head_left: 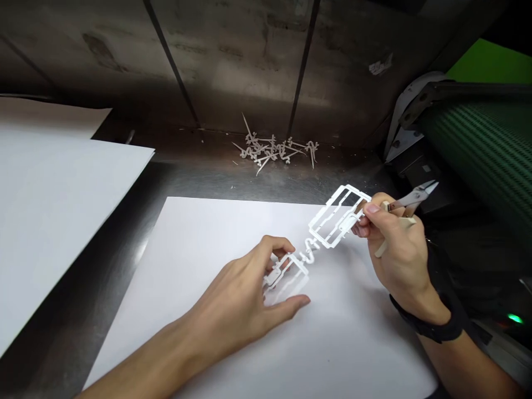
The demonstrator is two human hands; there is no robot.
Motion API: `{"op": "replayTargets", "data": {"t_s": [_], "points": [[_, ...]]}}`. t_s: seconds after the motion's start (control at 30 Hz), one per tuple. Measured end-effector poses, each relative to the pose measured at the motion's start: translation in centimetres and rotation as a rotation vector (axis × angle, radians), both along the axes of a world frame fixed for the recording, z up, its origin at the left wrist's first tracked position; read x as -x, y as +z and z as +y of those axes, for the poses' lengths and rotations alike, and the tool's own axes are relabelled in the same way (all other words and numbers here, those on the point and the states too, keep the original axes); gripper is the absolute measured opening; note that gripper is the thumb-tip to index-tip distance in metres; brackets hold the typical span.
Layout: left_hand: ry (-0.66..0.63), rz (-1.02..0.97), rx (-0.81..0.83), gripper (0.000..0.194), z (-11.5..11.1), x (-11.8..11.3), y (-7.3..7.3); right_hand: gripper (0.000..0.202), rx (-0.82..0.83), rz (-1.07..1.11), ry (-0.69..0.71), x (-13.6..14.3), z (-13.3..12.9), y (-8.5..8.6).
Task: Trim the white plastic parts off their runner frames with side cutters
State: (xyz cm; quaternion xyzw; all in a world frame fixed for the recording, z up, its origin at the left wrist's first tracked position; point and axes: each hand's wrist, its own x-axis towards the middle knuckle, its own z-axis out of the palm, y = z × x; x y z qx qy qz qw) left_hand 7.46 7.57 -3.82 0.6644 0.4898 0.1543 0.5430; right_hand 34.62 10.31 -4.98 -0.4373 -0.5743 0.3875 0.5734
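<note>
Two white plastic frames, the right one larger in view and the left one blurred, are joined by a curly white sprue. My right hand pinches the right frame's edge between thumb and fingers. In that same palm rest side cutters with cream handles, blades pointing up and right. My left hand is around the left frame, its fingers curled at the far side and its thumb stretched out apart from it. Finger contact with that frame is partly hidden.
A large white sheet covers the metal bench under my hands. Cut sprues lie heaped by the back wall. More white sheets are at left. A green conveyor belt runs along the right.
</note>
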Motion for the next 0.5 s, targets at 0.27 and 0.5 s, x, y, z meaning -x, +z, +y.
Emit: {"op": "replayTargets", "data": {"t_s": [0.27,0.5], "points": [[0.188,-0.168,-0.116,0.035,0.0,0.2,-1.3,0.026,-0.032,0.071,-0.023,0.5,0.1,0.2],[0.392,-0.913,0.407,0.057,0.9,0.2,-0.3,0.018,-0.052,0.021,-0.063,0.5,0.0,0.7]]}}
